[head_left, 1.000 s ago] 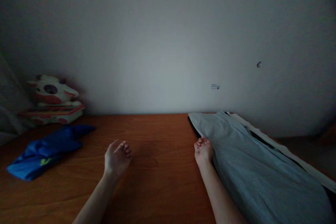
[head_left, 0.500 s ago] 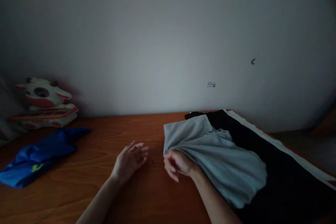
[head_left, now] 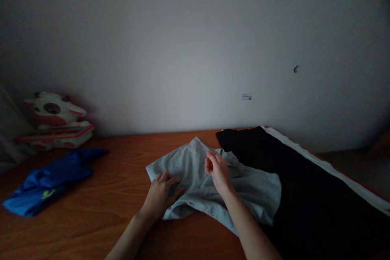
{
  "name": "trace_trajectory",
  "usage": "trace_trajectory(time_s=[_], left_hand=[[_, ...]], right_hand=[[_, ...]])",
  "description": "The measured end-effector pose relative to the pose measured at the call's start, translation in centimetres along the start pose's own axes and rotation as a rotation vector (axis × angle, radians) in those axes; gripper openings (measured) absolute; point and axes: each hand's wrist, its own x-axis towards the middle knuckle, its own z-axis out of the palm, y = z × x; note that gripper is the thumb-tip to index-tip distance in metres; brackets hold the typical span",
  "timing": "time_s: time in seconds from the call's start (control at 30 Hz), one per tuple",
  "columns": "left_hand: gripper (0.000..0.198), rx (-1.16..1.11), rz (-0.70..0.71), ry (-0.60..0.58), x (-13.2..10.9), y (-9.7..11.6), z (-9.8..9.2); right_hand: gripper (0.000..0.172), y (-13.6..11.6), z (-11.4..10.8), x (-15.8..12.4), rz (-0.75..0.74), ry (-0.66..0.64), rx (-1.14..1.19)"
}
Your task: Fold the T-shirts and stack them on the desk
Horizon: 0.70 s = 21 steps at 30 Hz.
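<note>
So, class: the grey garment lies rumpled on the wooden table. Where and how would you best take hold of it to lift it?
Probably pinch the grey garment at its far edge, which sticks up in a raised fold near the right hand, coming from above. The left hand lies flat on the near-left part, where the cloth is pressed against the table and looks harder to pinch.

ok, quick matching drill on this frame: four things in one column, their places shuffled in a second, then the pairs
Things:
1. grey garment
2. blue cloth
3. black garment
4. red-and-white toy

Places:
A. far left of the table, against the wall
B. right side of the table, white stripe along its edge
C. under both hands, mid table
D. left side of the table, in front of the toy

Pairs: 1-C, 2-D, 3-B, 4-A
</note>
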Motion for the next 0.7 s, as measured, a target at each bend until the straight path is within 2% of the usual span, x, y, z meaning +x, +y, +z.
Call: trace_trajectory(time_s=[0.07, 0.13, 0.2, 0.27, 0.33, 0.43, 0.53, 0.63, 0.67, 0.7], left_hand=[[0.031, -0.012, 0.009, -0.005, 0.1, 0.3, 0.0], [0.031, -0.04, -0.01, 0.008, 0.1, 0.7, -0.3], [0.032, -0.115, -0.046, 0.052, 0.1, 1.0, -0.7], [0.034, -0.241, -0.087, 0.117, 0.1, 1.2, -1.1], [0.035, -0.383, -0.128, 0.193, 0.2, 1.2, -1.4], [0.036, -0.573, -0.185, 0.242, 0.3, 1.1, -1.8], [0.042, -0.652, -0.155, 0.153, -0.1, 1.4, -1.9], [0.085, -0.602, -0.071, 0.08, -0.6, 2.0, -2.0], [0.086, -0.582, -0.048, 0.056, -0.8, 2.2, -2.1], [0.074, -0.569, -0.031, 0.032, -0.8, 2.3, -2.2]], right_hand=[[0.032, 0.2, -1.4, 0.6, -0.149, 0.218, -0.532], [0.038, 0.5, -2.7, 0.5, -0.189, 0.319, -1.067], [0.043, 0.8, -3.6, 0.1, -0.116, 0.313, -1.443], [0.033, 1.0, -3.9, -0.2, -0.034, 0.229, -1.586], [0.02, 1.2, -3.8, 0.0, -0.037, 0.127, -1.515], [0.021, 1.2, -2.7, 0.4, -0.118, 0.037, -1.087], [0.036, 0.9, -1.0, 0.0, -0.118, -0.07, -0.471], [0.039, 0.4, 1.0, -1.4, 0.037, -0.266, 0.012], [0.039, 0.3, 1.5, -1.8, 0.095, -0.331, 0.107], [0.04, 0.2, 1.9, -2.0, 0.138, -0.374, 0.17]])
